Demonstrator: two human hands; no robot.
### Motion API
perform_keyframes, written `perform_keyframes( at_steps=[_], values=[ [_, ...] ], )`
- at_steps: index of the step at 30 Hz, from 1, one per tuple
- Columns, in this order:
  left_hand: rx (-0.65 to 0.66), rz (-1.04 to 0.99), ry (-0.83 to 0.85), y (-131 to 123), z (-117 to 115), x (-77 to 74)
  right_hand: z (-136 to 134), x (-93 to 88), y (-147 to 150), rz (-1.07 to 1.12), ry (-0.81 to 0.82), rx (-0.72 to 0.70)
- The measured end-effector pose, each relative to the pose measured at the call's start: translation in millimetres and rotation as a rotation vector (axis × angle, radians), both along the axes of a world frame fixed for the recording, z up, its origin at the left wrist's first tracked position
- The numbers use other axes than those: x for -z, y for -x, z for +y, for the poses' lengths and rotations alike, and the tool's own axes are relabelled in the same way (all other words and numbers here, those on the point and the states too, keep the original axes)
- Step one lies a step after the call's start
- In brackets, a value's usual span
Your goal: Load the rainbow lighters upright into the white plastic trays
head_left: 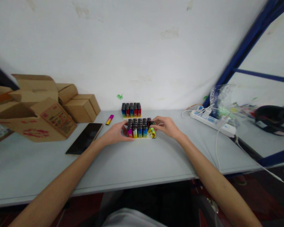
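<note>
A block of black-topped lighters (pixel 137 129) in several colours stands upright in rows on a pale tray near the middle of the table. My left hand (pixel 115 132) is closed round the left end of this block, thumb along the near side and fingers behind. At the right end, my right hand (pixel 167 126) pinches a shiny yellow lighter (pixel 153 133), tilted a little beside the upright ones. Part of the tray's right front shows pale with no lighter above it. Behind stands a second group of lighters (pixel 131 110), touched by neither hand.
A single pink and yellow lighter (pixel 109 119) lies left of the groups. A dark tablet (pixel 85 138) lies nearer my left arm, with cardboard boxes (pixel 44 116) beyond. On the right are a white power strip (pixel 213 121) with cables and a black strap-like object (pixel 274 119). A wall rises behind.
</note>
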State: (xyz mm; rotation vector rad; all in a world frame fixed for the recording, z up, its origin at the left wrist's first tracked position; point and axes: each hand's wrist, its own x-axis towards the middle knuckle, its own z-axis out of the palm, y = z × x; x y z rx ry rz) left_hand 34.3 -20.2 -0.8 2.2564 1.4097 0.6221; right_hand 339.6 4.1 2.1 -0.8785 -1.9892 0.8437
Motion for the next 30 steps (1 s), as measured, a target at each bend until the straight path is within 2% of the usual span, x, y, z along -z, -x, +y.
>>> perform_keyframes(
  at_steps=[4,12,19,25,30],
  values=[
    [-0.007,-0.002,-0.006,-0.4,0.1,0.0,1.3,-4.9,-1.6,-0.075,-0.008,-0.056],
    [-0.021,0.009,0.006,-0.6,-0.7,-0.7,-1.2,7.2,13.2,-0.013,0.002,0.074],
    [-0.024,0.016,0.004,-1.1,-1.6,-2.6,0.2,3.0,11.4,-0.197,-0.218,0.145],
    [-0.020,0.024,0.022,-0.9,-1.6,-4.5,6.1,8.2,-10.3,-0.315,-0.069,-0.044],
    [-0.001,0.038,0.046,0.0,1.0,-7.0,9.1,17.3,-13.9,-0.402,-0.104,-0.023]
  ],
)
